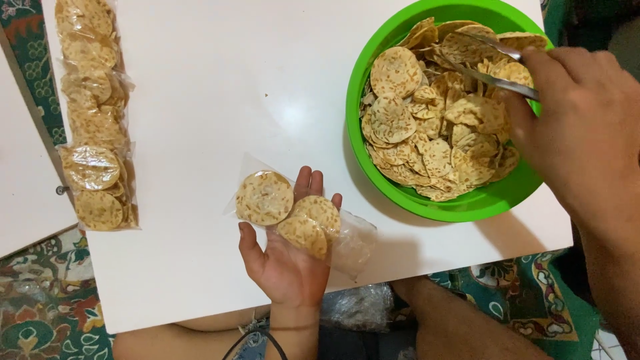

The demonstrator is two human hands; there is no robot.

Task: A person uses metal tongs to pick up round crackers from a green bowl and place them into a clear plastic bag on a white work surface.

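Note:
My left hand (283, 267) lies palm up at the near edge of the white table (220, 87). It holds a clear plastic bag (353, 243) with a few round, speckled crackers (265, 197) inside. My right hand (580, 133) is over the right rim of a green bowl (460, 212) and grips metal tongs (497, 81). The tongs' tips reach into the heap of loose crackers (433, 113) that fills the bowl.
Filled, sealed bags of crackers (93, 113) lie in a row along the table's left edge. Another white surface (20, 173) sits at far left. A patterned green rug (40, 320) covers the floor. Crumpled clear plastic (360, 307) rests below the table by my legs.

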